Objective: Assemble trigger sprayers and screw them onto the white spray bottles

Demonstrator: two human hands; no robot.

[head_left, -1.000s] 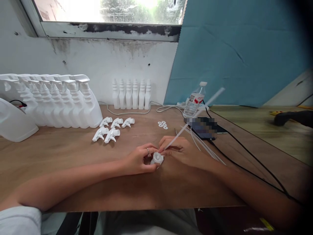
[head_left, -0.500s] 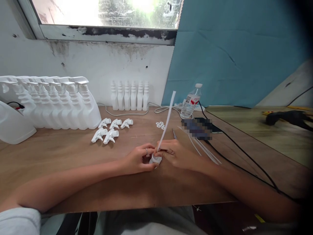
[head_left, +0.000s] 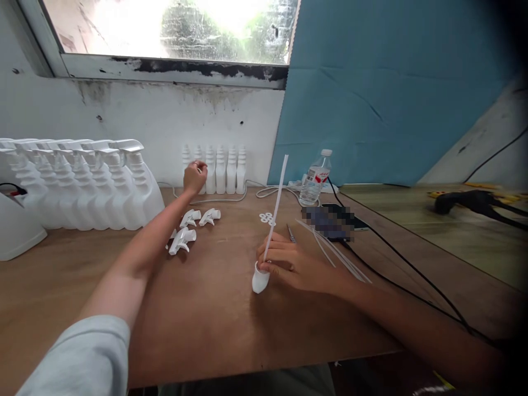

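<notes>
My right hand (head_left: pixel 289 264) is closed at the mouth of a white trigger sprayer head (head_left: pixel 260 279) near the table's middle. A long white tube (head_left: pixel 276 206) rises from between its fingers, leaning slightly right. My left hand (head_left: pixel 195 175) reaches to the back, in front of a row of small white bottles (head_left: pixel 221 173). Its fingers are curled in by one bottle; whether they grip it is hidden. Under my left forearm, more white trigger sprayer heads (head_left: pixel 182 241) lie on the table, some partly covered.
Large white bottles (head_left: pixel 140 192) stand in a row at left. Small white rings (head_left: pixel 266 218) lie centrally. At right are a water bottle (head_left: pixel 315 179), loose thin tubes (head_left: pixel 342 256), a pen-like tool (head_left: pixel 291 233), a phone (head_left: pixel 358 220) and black cables (head_left: pixel 404 256).
My left hand has left the sprayer head and stretched forward to the small bottles. My right hand stays on the tube and sprayer head, which now tilts differently. The view has shifted slightly.
</notes>
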